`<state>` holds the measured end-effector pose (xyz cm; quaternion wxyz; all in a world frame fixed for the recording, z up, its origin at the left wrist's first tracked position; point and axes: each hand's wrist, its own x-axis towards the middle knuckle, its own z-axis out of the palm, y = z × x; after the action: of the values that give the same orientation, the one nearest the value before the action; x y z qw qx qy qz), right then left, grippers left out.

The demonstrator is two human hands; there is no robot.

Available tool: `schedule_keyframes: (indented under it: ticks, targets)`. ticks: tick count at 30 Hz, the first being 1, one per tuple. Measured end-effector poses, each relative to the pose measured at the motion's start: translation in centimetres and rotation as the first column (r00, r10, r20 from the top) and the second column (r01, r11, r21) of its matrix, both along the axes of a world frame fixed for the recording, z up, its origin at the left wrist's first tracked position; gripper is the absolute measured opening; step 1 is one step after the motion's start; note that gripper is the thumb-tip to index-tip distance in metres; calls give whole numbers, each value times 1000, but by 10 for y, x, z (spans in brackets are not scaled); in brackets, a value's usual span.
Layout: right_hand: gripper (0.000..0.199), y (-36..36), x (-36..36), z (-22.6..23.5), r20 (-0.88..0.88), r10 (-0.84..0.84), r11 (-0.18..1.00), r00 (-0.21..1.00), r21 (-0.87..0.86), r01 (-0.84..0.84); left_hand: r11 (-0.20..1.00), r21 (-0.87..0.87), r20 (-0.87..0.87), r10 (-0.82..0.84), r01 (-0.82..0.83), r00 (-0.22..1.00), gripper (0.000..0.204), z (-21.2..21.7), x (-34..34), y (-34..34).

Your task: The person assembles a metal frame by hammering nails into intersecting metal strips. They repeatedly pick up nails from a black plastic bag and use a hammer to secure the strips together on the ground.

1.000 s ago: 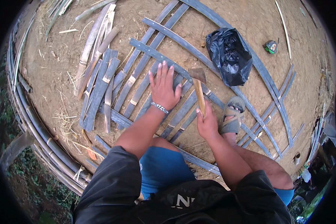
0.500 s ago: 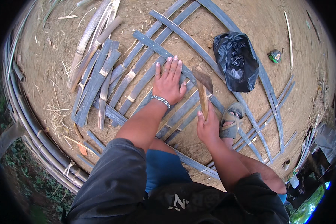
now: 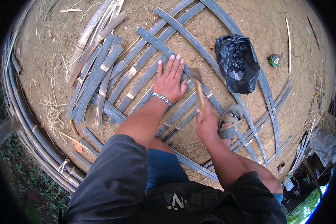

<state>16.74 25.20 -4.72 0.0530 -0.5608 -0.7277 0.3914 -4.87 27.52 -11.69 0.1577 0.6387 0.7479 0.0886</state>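
Note:
My left hand (image 3: 170, 82) lies flat with its fingers stretched out, pressing on the crossing dark bamboo slats (image 3: 158, 44). In my right hand (image 3: 207, 125) is a hatchet (image 3: 198, 89), gripped by its wooden handle. Its brownish head is over the near end of the crosswise slat, just right of my left fingers. Whether the head touches the slat I cannot tell. Small nail heads show along that slat. Under my hands, several parallel slats (image 3: 179, 112) run beneath the crosspiece, partly hidden by my left forearm.
A black plastic bag (image 3: 227, 56) with nails in it sits on the slats at right. My sandalled foot (image 3: 230, 121) stands by the lattice. Loose bamboo pieces (image 3: 97, 82) are piled at left, and long poles (image 3: 33, 130) edge the ground. A small green-and-black object (image 3: 274, 60) lies at far right.
The hatchet head has turned and moved slightly left, closer to my left hand. My left hand stays flat on the slats. The whole view has shifted a little.

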Motion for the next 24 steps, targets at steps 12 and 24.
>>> schedule_keyframes:
  ticks: [12, 24]
  targets:
    - [59, 7, -11, 3, 53, 7, 1000, 999, -28, -6, 999, 36, 32, 18, -19, 999, 80, 1, -2, 0]
    - [59, -18, 11, -19, -111, -105, 994, 988, -49, 100, 999, 32, 13, 8, -8, 1000, 79, 1, -1, -2]
